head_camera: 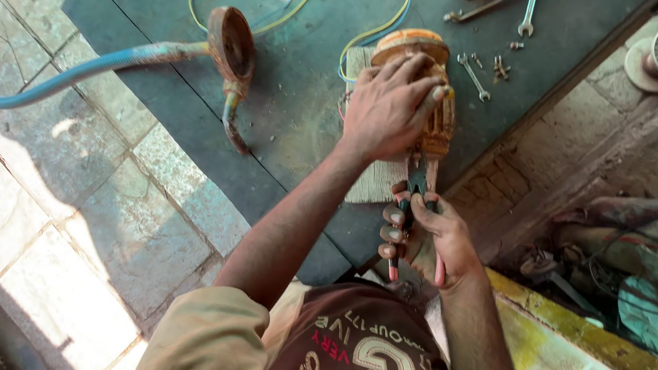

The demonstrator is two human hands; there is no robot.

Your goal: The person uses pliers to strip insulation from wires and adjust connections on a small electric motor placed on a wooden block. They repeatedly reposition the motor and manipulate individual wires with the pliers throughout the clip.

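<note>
Two hands work at the near right edge of the green tabletop [184,100]. Left hand [390,107]: fingers spread and pressed over one orange motor winding [435,96], which rests on a pale block at that edge. Right hand [426,236]: fingers closed around one pair of red-handled pliers [413,198], tip at the winding's near end. Three spanners, possibly more, lie toward the far right corner. One blue hose with a disc fitting [233,42] occupies the left edge; open surface remains mid-tabletop.
</note>
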